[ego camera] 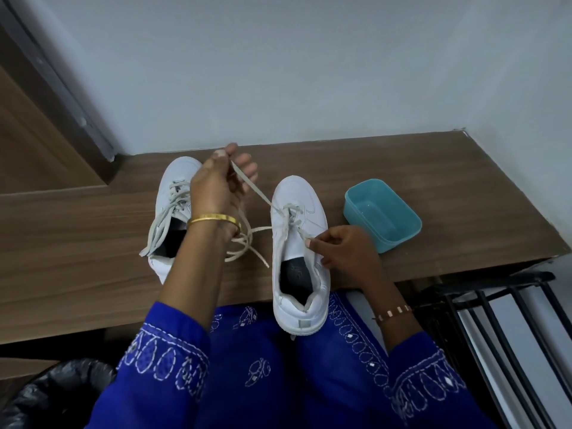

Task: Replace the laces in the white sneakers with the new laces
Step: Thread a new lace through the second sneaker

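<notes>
Two white sneakers stand on a wooden bench (77, 243), toes toward the wall. The left sneaker (173, 187) carries loose off-white laces spilling over its side. The right sneaker (298, 258) has its heel hanging over the bench edge and is laced only at the lowest eyelets. My left hand (216, 184) is raised between the shoes and pinches one end of its off-white lace (250, 187), drawn taut up from the eyelets. My right hand (343, 252) pinches the other strand at the shoe's right eyelet row. Slack lace lies on the bench between the shoes.
A teal plastic tub (383, 215) sits on the bench right of the shoes. A black metal rack (501, 329) stands at lower right. A bin with a black liner (52, 394) is at lower left. A grey wall rises behind the bench.
</notes>
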